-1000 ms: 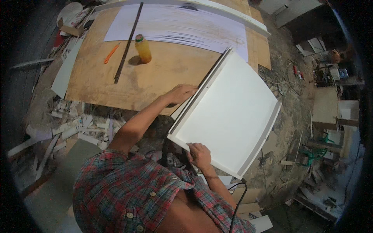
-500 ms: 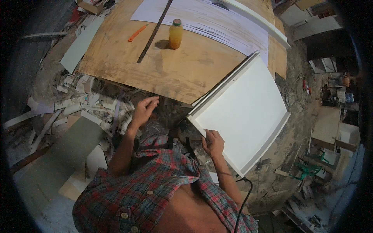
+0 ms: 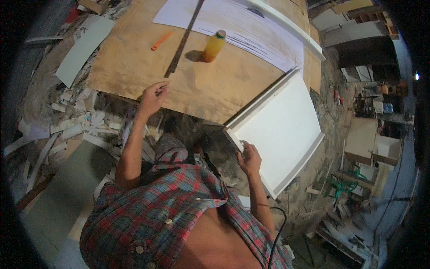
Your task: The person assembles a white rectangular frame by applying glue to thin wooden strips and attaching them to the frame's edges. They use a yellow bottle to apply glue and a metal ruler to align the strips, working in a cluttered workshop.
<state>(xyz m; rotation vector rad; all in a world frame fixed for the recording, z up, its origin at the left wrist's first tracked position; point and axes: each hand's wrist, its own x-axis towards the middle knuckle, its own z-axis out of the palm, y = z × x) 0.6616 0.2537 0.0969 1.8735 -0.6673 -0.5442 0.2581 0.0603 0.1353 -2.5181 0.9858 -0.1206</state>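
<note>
My right hand [image 3: 249,159] grips the near left rim of a white shallow tray-like panel [image 3: 280,130] with raised edges. The panel is tilted, and its far left side meets the edge of the wooden table [image 3: 121,67]. Over the table's front edge is my left hand [image 3: 153,97], empty, its fingers loosely bent and a little apart. Just beyond it lies the end of a dark metal ruler [image 3: 181,47]. Past the ruler stands a bottle of yellow-orange liquid [image 3: 214,46]. An orange utility knife [image 3: 161,40] rests on the tabletop to the ruler's left.
A white sheet [image 3: 233,22] with dark streaks covers the table's far part, and a long white strip [image 3: 295,29] lies across it. Scrap offcuts [image 3: 74,127] are heaped at the left beside a grey-green board [image 3: 67,186]. Cabinets [image 3: 360,139] and a green frame [image 3: 340,184] stand at the right.
My left hand has moved forward and slightly left, from below the table edge to over it. My right hand keeps its hold on the panel. The view has shifted slightly.
</note>
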